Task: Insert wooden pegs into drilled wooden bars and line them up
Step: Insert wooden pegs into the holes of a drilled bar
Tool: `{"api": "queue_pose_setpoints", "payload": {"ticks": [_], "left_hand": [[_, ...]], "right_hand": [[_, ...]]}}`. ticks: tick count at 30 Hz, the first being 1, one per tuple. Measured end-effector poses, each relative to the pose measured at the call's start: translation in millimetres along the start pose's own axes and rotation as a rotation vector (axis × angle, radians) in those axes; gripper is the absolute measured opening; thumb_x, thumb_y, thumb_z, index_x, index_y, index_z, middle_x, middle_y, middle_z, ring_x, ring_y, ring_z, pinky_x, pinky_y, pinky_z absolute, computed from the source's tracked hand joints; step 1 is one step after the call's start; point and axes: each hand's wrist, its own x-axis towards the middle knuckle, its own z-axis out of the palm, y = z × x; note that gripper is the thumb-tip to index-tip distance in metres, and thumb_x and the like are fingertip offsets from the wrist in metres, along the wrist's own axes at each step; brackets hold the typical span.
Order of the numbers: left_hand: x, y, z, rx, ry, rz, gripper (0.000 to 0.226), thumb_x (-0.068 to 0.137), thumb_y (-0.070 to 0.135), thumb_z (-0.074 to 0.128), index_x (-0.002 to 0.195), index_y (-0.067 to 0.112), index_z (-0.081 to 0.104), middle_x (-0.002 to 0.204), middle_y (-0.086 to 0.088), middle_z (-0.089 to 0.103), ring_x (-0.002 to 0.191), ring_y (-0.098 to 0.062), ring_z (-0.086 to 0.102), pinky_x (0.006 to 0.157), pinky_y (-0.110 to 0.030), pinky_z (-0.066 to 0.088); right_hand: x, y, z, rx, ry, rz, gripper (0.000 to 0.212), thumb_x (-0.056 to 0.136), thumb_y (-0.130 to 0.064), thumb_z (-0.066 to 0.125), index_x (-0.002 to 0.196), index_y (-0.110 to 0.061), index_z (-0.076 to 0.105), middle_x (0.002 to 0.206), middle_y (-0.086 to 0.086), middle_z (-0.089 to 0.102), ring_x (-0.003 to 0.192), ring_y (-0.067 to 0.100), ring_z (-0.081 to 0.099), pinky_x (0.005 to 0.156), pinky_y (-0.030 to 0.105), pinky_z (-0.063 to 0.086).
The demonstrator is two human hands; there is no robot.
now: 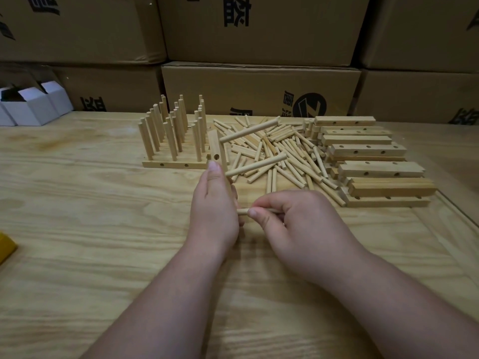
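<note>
Head view, finished bars (174, 164): lined up at the far left of the plywood table (77, 216), their pegs standing upright in rows.
Left hand (215, 203): wrapped round a drilled wooden bar (216, 149) held on end above the table, two pegs already jutting from it to the right, an empty hole showing just above the fingertip.
Right hand (298, 224): pinches a loose peg (243, 211) between thumb and fingers, its free end pointing left toward the bar.
Peg pile (274, 154): loose heap behind the hands.
Bar stack (368, 161): undrilled-looking and drilled blanks at the right.
Handling: pegs look light, stiff and smooth, likely to roll; best pinched near the tail so the tip stays free. The bar is rigid; grip its flat sides clear of the holes.
</note>
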Motion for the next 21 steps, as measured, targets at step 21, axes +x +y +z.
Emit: {"api": "queue_pose_setpoints", "payload": {"ticks": [21], "left_hand": [[0.4, 2.1, -2.4, -0.016, -0.059, -0.083, 0.055, 0.104, 0.059, 0.032, 0.092, 0.017, 0.065, 0.055, 0.010, 0.055, 0.045, -0.008, 0.048, 0.038, -0.023, 0.040]], "right_hand": [[-1.2, 3.6, 0.5, 0.107, -0.049, 0.096, 0.011, 0.092, -0.034, 0.067, 0.086, -0.032, 0.076, 0.069, -0.010, 0.071, 0.067, 0.006, 0.064, 0.062, 0.028, 0.049]]}}
